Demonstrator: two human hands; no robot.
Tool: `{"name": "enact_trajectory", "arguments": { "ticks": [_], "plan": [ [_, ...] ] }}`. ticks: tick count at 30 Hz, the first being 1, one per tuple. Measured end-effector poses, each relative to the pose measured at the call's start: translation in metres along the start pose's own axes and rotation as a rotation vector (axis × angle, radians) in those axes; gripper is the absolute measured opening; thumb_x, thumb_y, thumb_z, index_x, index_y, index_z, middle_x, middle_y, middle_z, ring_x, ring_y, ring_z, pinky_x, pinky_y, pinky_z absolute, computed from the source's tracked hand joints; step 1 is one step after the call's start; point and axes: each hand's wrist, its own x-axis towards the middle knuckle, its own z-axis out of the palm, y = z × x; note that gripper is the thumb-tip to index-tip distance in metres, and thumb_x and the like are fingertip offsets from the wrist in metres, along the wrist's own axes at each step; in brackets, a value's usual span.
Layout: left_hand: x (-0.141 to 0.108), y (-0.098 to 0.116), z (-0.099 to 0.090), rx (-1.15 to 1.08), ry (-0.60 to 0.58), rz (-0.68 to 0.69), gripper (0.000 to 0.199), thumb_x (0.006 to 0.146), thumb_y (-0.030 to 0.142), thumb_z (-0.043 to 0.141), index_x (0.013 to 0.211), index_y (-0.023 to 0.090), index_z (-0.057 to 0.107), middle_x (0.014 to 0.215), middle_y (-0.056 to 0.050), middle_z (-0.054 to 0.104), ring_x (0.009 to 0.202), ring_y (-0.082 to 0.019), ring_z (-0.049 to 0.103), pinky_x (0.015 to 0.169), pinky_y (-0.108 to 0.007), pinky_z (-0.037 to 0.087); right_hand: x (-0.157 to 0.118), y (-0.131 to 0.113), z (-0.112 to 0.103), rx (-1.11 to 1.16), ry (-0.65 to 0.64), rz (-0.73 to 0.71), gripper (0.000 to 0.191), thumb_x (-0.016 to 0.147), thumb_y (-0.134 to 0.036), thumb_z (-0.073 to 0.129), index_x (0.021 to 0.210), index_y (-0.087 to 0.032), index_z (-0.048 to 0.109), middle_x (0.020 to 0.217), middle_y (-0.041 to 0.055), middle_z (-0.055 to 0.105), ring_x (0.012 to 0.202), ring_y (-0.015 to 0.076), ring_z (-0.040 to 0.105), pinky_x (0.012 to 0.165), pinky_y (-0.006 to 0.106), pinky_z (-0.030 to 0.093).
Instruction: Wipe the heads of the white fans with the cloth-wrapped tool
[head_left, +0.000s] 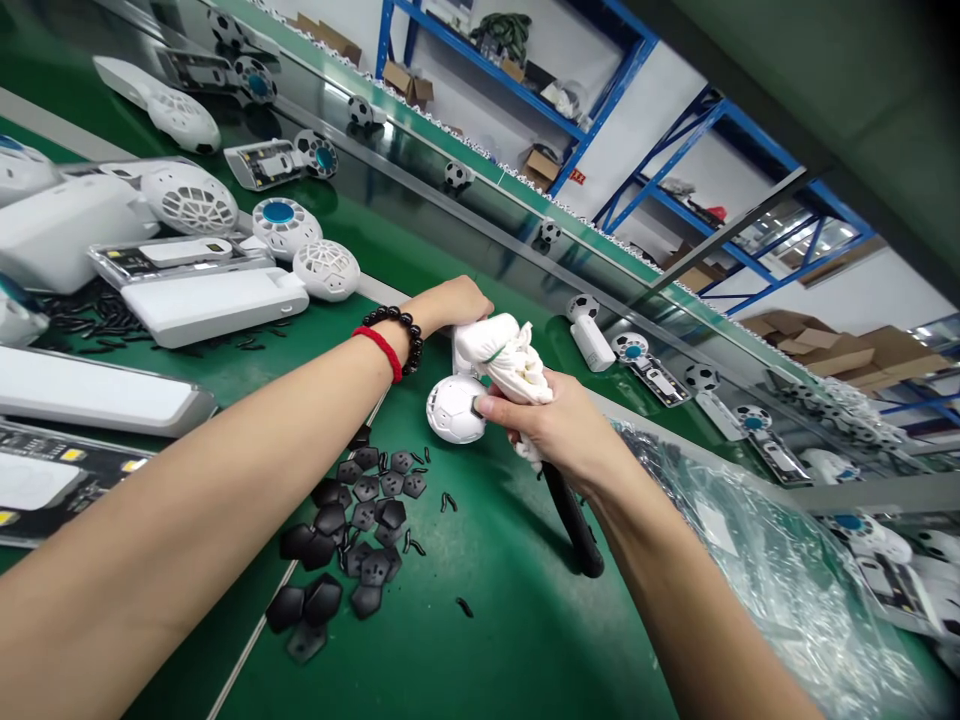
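Note:
My right hand (pixel 562 425) is wrapped around a hammer, its head bundled in white cloth (pixel 499 345) and its black handle (pixel 574 530) slanting down to the right. The thumb of that hand reaches a dark piece at the edge of a white ball-headed unit (pixel 454 410), patterned like a football. Just beyond it, my left hand (pixel 459 302) is closed at the unit's stem, which the cloth partly hides; its fingertips are mostly out of sight. Below the ball lie several black pentagon pieces (pixel 367 515) and small black slivers (pixel 448 502) on the green table (pixel 480 660).
White ball-headed units (pixel 214 300) crowd the left side, beside a heap of black slivers (pixel 94 315). Clear plastic bags (pixel 750 570) lie at right. Past the table edge, a green conveyor (pixel 517 250) carries football units. Blue shelving (pixel 510 80) stands behind.

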Motion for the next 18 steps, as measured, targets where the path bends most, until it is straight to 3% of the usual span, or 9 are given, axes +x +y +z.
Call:
{"name": "enact_trajectory", "arguments": {
  "ticks": [11, 18],
  "plan": [
    [0.002, -0.001, -0.001, -0.024, -0.003, -0.034, 0.02, 0.078, 0.025, 0.056, 0.061, 0.017, 0.061, 0.076, -0.006, 0.071, 0.075, -0.019, 0.062, 0.058, -0.025, 0.039, -0.001, -0.001, -0.002, 0.011, -0.051, -0.002, 0.029, 0.071, -0.037, 0.074, 0.069, -0.02, 0.051, 0.057, -0.0049, 0.051, 0.052, 0.0099, 0.041, 0.049, 0.025, 0.031],
    [0.013, -0.01, 0.001, -0.072, -0.03, -0.039, 0.016, 0.075, 0.028, 0.059, 0.066, 0.019, 0.067, 0.08, -0.005, 0.072, 0.067, -0.019, 0.06, 0.055, -0.028, 0.037, -0.016, 0.005, -0.004, -0.034, 0.087, -0.034, 0.033, 0.073, -0.042, 0.075, 0.068, -0.021, 0.049, 0.056, -0.0053, 0.049, 0.051, 0.0109, 0.041, 0.049, 0.027, 0.031]
  ]
}}
